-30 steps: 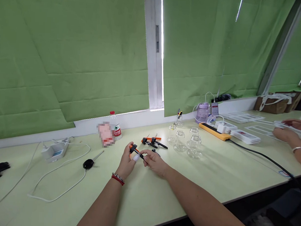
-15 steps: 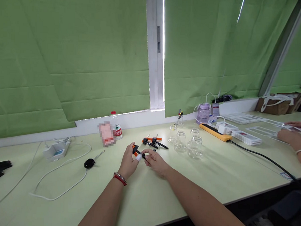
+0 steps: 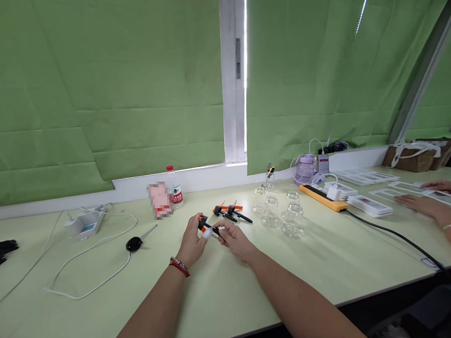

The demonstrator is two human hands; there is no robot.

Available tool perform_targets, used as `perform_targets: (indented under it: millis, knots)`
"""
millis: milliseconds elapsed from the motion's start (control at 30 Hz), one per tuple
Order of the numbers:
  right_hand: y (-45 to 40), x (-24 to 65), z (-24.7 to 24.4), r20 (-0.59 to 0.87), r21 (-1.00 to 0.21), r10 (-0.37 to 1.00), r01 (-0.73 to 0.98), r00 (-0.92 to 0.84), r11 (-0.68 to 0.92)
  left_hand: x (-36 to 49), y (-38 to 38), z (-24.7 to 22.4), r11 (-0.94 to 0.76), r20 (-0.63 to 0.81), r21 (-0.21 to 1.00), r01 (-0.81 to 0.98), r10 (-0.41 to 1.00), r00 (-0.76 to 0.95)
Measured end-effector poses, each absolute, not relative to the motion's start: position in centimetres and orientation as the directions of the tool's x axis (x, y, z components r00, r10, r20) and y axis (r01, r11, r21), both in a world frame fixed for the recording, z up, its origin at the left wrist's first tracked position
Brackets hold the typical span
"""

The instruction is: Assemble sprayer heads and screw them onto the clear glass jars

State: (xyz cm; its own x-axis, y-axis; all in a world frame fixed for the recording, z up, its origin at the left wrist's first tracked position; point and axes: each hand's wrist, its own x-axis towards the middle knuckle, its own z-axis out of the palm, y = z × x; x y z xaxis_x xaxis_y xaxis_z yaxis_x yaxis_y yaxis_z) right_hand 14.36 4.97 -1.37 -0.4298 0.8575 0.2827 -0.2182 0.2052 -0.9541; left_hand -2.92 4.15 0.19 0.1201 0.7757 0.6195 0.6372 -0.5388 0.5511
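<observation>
In front of me, my left hand (image 3: pixel 194 242) is closed around the orange end of a slim orange-and-black tool (image 3: pixel 204 223); its exact kind is unclear. The thumb has a white wrap on its tip. My right hand (image 3: pixel 235 240) pinches the tool's black end, its fingertips close to my left thumb. Just beyond, two similar orange-and-black tools (image 3: pixel 229 212) lie on the table, each with a black knob, a thin metal point and a black pen-like arm. Several clear glass jars (image 3: pixel 270 215) stand to the right of my hands.
On the left are a black round-headed device with a metal rod (image 3: pixel 134 244), white cables and a white power strip (image 3: pixel 88 226). A red-capped water bottle (image 3: pixel 177 192) stands behind. To the right are an orange power strip (image 3: pixel 322 198), a purple jug (image 3: pixel 304 171) and a co-worker's hands (image 3: pixel 416 204) over white frames.
My right hand has shifted slightly on the tool's black end, while my left hand stays in place. At the right, the co-worker's nearer hand has moved left, its fingers now stretched over the white frames.
</observation>
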Motion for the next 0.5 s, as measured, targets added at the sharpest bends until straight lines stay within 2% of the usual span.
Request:
perform_targets:
  millis: [200,500]
  knots:
    - [4.9,14.4,-1.5,0.289,-0.947,0.857,-0.255,-0.427,0.193,-2.8,3.8,0.6,-0.557,0.648,0.514,0.652,0.750,0.130]
    - [4.9,14.8,-1.1,0.210,-0.944,0.859,-0.325,-0.466,0.054,-2.3,3.1,1.3,-0.543,0.659,0.457,0.704,0.738,0.141]
